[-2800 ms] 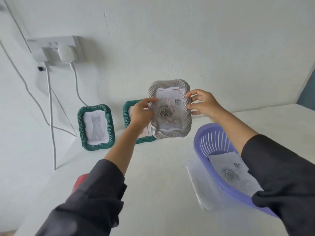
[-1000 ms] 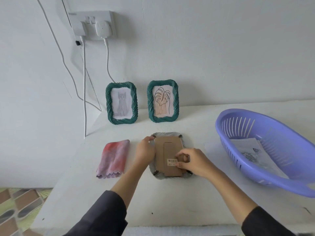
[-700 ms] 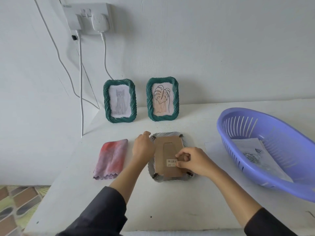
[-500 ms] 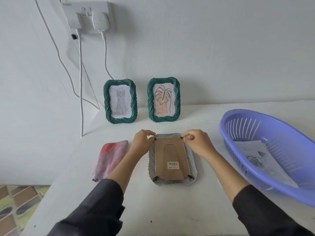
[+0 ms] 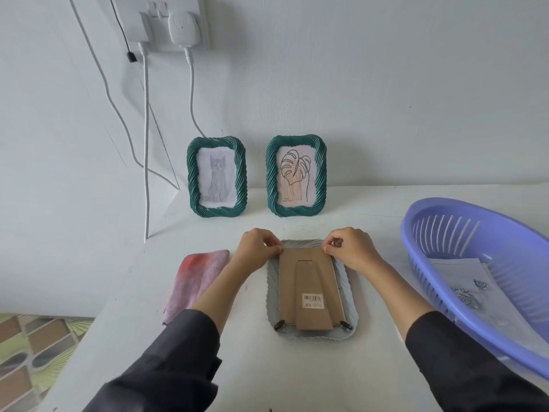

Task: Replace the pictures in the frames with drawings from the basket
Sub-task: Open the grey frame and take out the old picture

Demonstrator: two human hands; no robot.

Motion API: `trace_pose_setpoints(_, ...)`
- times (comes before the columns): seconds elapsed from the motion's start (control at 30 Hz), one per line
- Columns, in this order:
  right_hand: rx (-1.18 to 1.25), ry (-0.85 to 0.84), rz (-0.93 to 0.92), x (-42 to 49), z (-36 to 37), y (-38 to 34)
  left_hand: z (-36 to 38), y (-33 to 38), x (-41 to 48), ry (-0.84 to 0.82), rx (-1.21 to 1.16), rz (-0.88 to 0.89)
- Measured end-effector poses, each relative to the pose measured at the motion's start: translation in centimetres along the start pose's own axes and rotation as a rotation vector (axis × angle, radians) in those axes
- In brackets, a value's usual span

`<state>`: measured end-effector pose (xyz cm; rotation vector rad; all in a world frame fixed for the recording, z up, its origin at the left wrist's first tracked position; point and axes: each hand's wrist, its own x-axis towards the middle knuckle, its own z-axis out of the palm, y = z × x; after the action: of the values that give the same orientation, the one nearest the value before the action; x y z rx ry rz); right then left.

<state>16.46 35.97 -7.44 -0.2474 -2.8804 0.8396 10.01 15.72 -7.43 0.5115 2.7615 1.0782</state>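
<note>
A pale grey ribbed frame [image 5: 350,295] lies face down on the white table, its brown cardboard back [image 5: 310,288] and stand facing up. My left hand [image 5: 258,251] pinches at the back's top left corner, and my right hand [image 5: 350,248] pinches at the top right corner. Two small black clips hold the back's lower corners. Against the wall stand two green frames, one with a cat drawing [image 5: 217,177] and one with a leaf drawing [image 5: 296,176]. The purple basket [image 5: 481,233] at the right holds paper drawings [image 5: 466,289] with rose sketches.
A pink and red cloth [image 5: 197,278] lies left of the face-down frame. White cables [image 5: 145,138] hang from a wall socket [image 5: 166,19] at the back left. The table's left edge drops to a patterned floor [image 5: 26,346].
The grey frame went from held upright in the air to face down on the table. My right hand moved from the barcode label up to the top right corner; both hands now pinch the top corners.
</note>
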Motion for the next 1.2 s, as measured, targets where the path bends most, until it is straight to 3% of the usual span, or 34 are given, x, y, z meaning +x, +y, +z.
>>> trace_pose_setpoints(0.43,-0.073,0.082,0.016,0.1,1.1,0.0,1.3,1.0,0.2,0.131,0.01,-0.113)
trace_pose_setpoints(0.97,0.213,0.053,0.001,-8.9,1.0,0.1,0.8,-0.1,-5.6,0.048,-0.061,-0.08)
trace_pose_setpoints(1.2,0.355,-0.075,0.018,-13.5,0.5,-0.4,0.2,-0.1,-8.9,-0.143,-0.089,-0.054)
